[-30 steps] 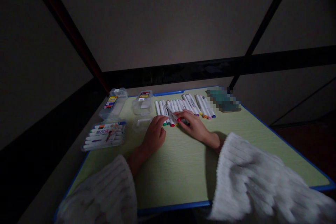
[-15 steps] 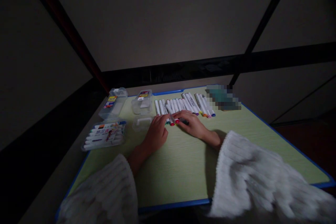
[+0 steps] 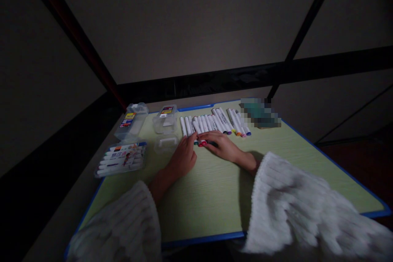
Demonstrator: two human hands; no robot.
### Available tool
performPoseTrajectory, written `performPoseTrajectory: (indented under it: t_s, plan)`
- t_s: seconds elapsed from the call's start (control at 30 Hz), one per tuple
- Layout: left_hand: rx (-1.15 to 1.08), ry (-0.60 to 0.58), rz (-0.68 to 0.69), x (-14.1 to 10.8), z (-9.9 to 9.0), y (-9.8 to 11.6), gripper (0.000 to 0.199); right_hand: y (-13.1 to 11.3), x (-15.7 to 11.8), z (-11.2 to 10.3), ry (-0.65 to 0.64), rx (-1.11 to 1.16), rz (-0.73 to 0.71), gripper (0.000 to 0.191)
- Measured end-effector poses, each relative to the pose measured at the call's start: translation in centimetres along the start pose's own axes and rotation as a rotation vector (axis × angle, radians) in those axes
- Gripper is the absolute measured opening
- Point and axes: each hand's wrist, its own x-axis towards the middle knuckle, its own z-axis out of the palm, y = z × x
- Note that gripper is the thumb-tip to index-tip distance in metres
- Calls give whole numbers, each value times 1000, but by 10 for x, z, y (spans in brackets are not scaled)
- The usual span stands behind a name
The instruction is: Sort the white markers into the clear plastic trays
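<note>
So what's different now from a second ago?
The right hand has moved left, bringing its fingertips close to those of the left hand. The red-ended marker by the right hand's fingers has shifted left too, its end now beside another red end. Whether it was let go is hidden. The clear boxes and marker pack stayed put.

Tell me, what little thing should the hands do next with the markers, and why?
Maybe the left hand and right hand could gently nudge the red-ended markers together. I think so because their red ends poke out between the hands, and the other white markers just left of them lie side by side.
</note>
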Motion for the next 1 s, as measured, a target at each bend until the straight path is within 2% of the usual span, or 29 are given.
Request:
performPoseTrajectory:
  t_s: [0.63,0.83,1.0]
  plan:
    - [33,-15,8,3,-1,-1,57,2,-1,0,-29,-73,-27,21]
    - [58,-24,18,2,-2,0,54,5,-1,-5,-2,-154,108,34]
    - [58,-42,12,2,-1,-1,56,8,-3,-6,-53,-208,214,41]
